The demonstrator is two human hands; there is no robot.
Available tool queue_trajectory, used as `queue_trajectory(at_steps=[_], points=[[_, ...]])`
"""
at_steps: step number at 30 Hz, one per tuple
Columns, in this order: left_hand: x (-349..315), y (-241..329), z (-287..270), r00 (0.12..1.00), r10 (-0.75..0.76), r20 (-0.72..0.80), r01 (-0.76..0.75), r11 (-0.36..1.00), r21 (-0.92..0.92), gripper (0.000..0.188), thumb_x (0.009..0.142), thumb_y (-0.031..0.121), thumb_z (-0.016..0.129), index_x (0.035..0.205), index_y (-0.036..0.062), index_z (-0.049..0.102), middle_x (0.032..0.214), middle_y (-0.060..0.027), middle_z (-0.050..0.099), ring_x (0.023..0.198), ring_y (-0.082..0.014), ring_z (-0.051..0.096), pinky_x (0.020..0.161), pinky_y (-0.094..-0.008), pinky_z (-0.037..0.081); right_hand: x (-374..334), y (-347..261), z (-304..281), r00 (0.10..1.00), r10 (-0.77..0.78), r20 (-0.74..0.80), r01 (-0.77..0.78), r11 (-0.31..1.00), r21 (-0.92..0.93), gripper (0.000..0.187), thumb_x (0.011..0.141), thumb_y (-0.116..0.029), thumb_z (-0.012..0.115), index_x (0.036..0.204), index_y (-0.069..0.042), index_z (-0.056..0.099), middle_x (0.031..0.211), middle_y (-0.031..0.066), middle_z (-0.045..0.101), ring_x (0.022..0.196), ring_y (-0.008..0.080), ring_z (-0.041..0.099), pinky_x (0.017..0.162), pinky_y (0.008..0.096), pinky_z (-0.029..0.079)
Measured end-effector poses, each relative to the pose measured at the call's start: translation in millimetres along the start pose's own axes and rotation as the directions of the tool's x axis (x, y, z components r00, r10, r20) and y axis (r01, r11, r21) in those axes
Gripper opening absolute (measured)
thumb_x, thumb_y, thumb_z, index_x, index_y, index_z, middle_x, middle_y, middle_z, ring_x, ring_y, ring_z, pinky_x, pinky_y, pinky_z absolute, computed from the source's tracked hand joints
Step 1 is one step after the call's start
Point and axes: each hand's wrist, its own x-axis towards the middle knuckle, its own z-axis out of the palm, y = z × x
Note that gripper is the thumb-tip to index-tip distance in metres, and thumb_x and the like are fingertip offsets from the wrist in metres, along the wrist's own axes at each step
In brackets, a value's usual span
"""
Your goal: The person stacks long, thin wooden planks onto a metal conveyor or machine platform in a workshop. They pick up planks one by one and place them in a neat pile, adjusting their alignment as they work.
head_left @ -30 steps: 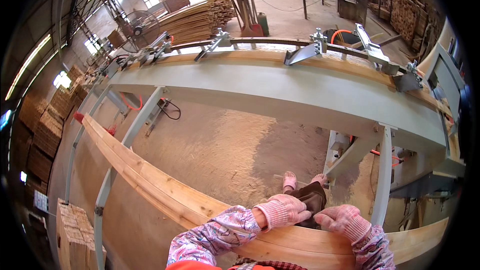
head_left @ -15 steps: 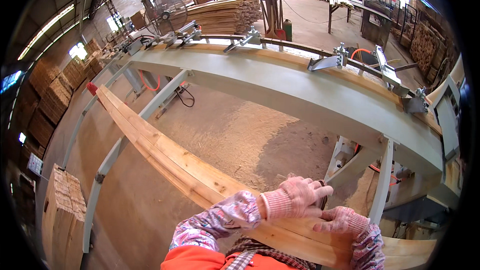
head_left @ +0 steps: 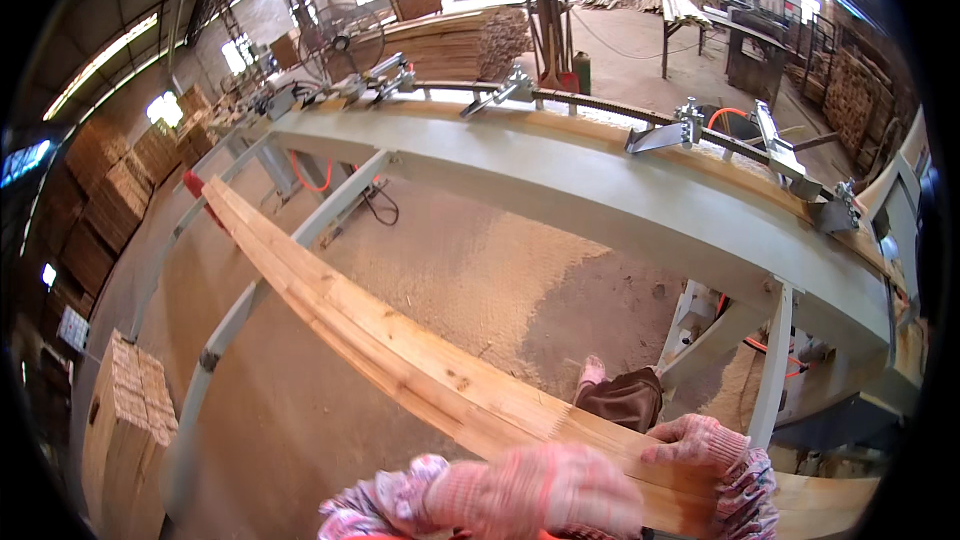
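Long pale wooden boards (head_left: 400, 335) lie side by side in front of me, running from the far left to the lower right. My right hand (head_left: 695, 442), in a pink knitted glove, is closed over the far edge of the boards near their right part; its fingertips are partly hidden. My left hand (head_left: 545, 490), in a matching glove, is over the near side of the boards. Motion smears its fingers, so whether it touches the wood does not show.
Beyond the boards stretches a long grey machine beam (head_left: 560, 180) with metal clamps (head_left: 680, 130) along its top. Grey support arms (head_left: 225, 325) run under the boards. A stack of wood blocks (head_left: 125, 430) stands at lower left. Sawdust (head_left: 500, 260) covers part of the floor.
My left hand has moved from the far edge of the boards, beside my right hand, back toward me and left. A brown trouser leg and foot now show beyond the boards. My right hand stays put.
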Motion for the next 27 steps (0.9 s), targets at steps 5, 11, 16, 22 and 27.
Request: queue_trajectory(at_steps=[5, 11, 16, 22, 27], points=[[14.0, 18.1, 7.7, 0.966, 0.167, -0.197, -0.207, 0.957, -0.205, 0.034, 0.095, 0.035, 0.063, 0.105, 0.0044, 0.072, 0.111, -0.0105, 0.072, 0.098, -0.0299, 0.07, 0.084, -0.0456, 0.057, -5.4, -11.1, -1.5, 0.997, -0.071, 0.003, 0.07, 0.996, 0.053, 0.058, 0.088, -0.048, 0.076, 0.128, -0.005, 0.071, 0.114, 0.0094, 0.075, 0.108, 0.0182, 0.066, 0.098, 0.0328, 0.049], [-2.3, 31.0, -11.1, 0.932, 0.129, -0.338, -0.102, 0.99, 0.096, 0.026, 0.099, 0.024, 0.064, 0.104, -0.0001, 0.073, 0.108, -0.0159, 0.072, 0.095, -0.0301, 0.07, 0.092, -0.0465, 0.057, -5.4, -1.9, -0.4, 0.995, -0.093, -0.027, 0.096, 0.987, 0.128, 0.055, 0.088, -0.046, 0.077, 0.123, -0.004, 0.072, 0.107, 0.0076, 0.075, 0.103, 0.0163, 0.066, 0.095, 0.0328, 0.049], [-1.6, 33.7, -20.3, 0.871, 0.176, -0.459, -0.103, 0.978, 0.18, 0.027, 0.096, 0.026, 0.061, 0.1, 0.0024, 0.073, 0.105, -0.0136, 0.072, 0.09, -0.0275, 0.069, 0.089, -0.0454, 0.057, 4.1, 1.2, 0.1, 0.989, -0.149, -0.012, 0.15, 0.987, 0.063, 0.057, 0.087, -0.046, 0.077, 0.126, -0.005, 0.07, 0.107, 0.0079, 0.075, 0.103, 0.0146, 0.066, 0.094, 0.0328, 0.05], [12.3, 34.0, 8.6, 0.786, 0.385, -0.483, -0.176, 0.889, 0.422, 0.032, 0.093, 0.031, 0.064, 0.105, 0.0023, 0.073, 0.109, -0.0144, 0.071, 0.095, -0.0273, 0.069, 0.092, -0.0452, 0.056, 7.1, -0.4, 0.1, 0.994, -0.104, 0.019, 0.105, 0.992, -0.072, 0.058, 0.086, -0.05, 0.076, 0.127, -0.01, 0.07, 0.11, 0.0103, 0.075, 0.104, 0.0186, 0.068, 0.095, 0.0346, 0.05], [-7.2, 13.9, 3.0, 0.976, -0.003, -0.217, 0.086, 0.924, 0.372, 0.048, 0.088, 0.043, 0.072, 0.12, 0.0091, 0.069, 0.123, -0.015, 0.066, 0.108, -0.0284, 0.065, 0.101, -0.0457, 0.052, 2.9, -4.6, 1.3, 0.997, -0.064, -0.034, 0.058, 0.988, -0.141, 0.058, 0.085, -0.051, 0.076, 0.126, -0.01, 0.071, 0.108, 0.0116, 0.075, 0.103, 0.0217, 0.069, 0.094, 0.0363, 0.051]])
